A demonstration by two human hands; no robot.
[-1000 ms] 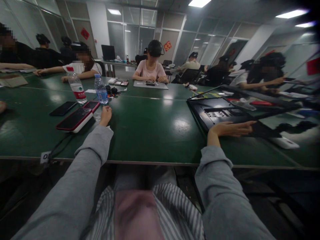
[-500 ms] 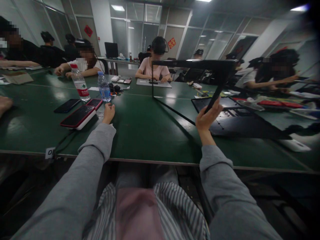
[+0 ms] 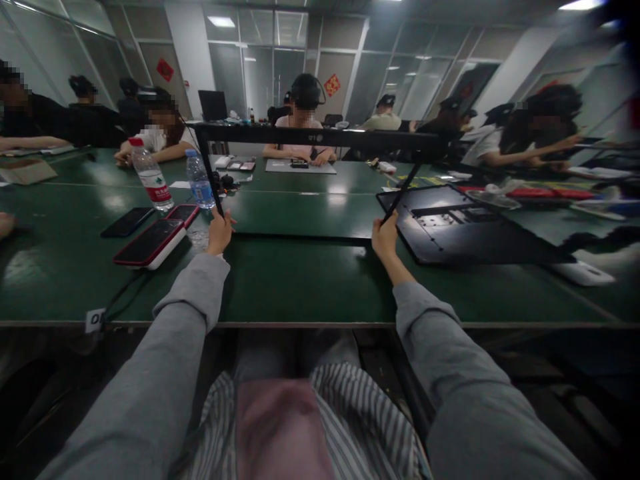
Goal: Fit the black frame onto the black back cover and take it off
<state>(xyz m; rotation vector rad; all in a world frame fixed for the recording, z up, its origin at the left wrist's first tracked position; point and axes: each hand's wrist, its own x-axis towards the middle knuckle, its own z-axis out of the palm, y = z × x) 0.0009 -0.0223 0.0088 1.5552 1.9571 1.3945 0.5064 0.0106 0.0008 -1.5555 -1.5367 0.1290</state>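
A thin black monitor frame with an LG-like logo, upside down on its wide top bar, stands upright before me. Its opposite thin edge is low, at or just over the table. My left hand is closed around its left side, and my right hand grips the right side. Through the open middle I see the green table. To the right of my right hand lies a black monitor panel, with a bracket and metal parts on its upper face.
On the left are a red-capped bottle, a blue-capped bottle, a dark phone and a red-edged device on a white base. Several people sit around; one person works opposite. Plastic-wrapped items lie far right.
The frame has turned from angled to facing me and shifted left. My left hand, free before, has taken hold of its left side. My right hand moved slightly left and down.
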